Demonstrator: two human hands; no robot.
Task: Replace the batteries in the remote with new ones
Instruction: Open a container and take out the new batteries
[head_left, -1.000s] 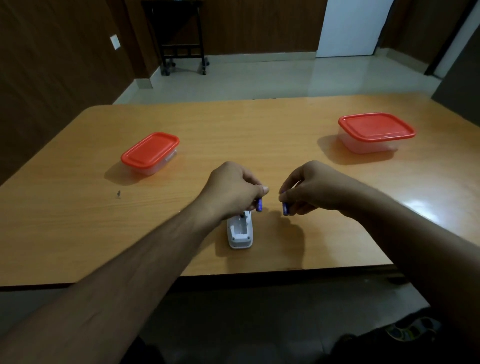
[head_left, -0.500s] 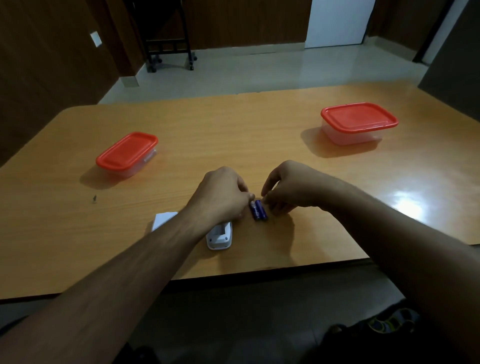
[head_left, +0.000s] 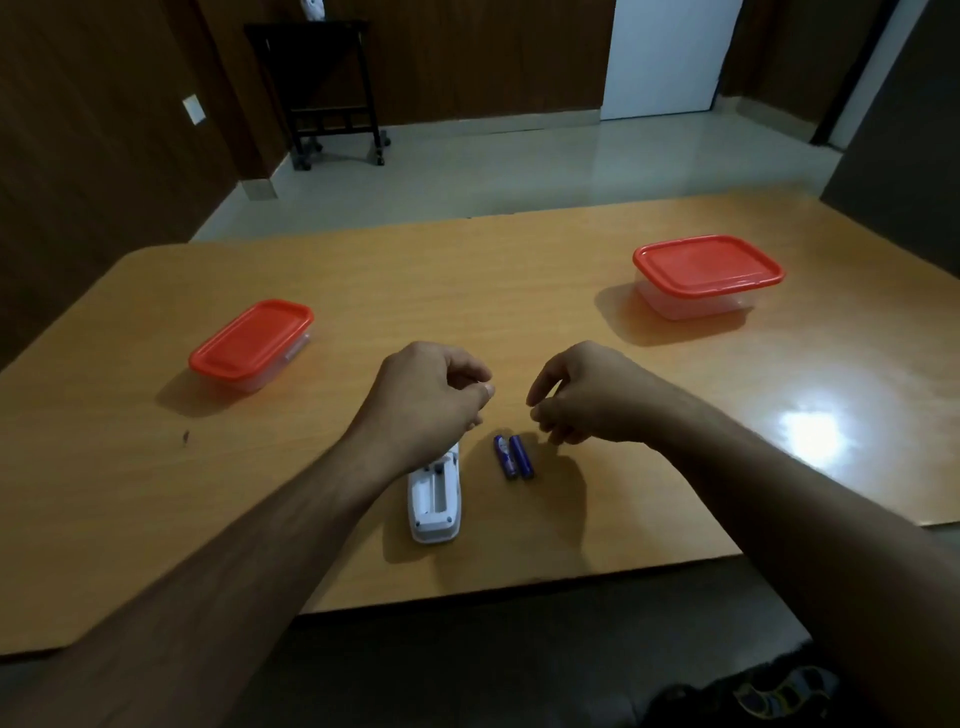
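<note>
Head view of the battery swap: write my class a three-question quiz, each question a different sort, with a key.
1. True or false: the remote has its battery bay open.
2. How many batteries lie on the table?
3. Which red-lidded box is nearer the left hand: A, the left box, or B, the right box?

Key: 1 true; 2 two, side by side; 3 A.

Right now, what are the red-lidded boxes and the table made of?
The two boxes look like plastic: see-through cloudy walls and smooth matte red lids with moulded rims. The table looks like wood or a wood-print laminate, with grain lines and a glossy coat that mirrors the light; which one I cannot tell.
</note>
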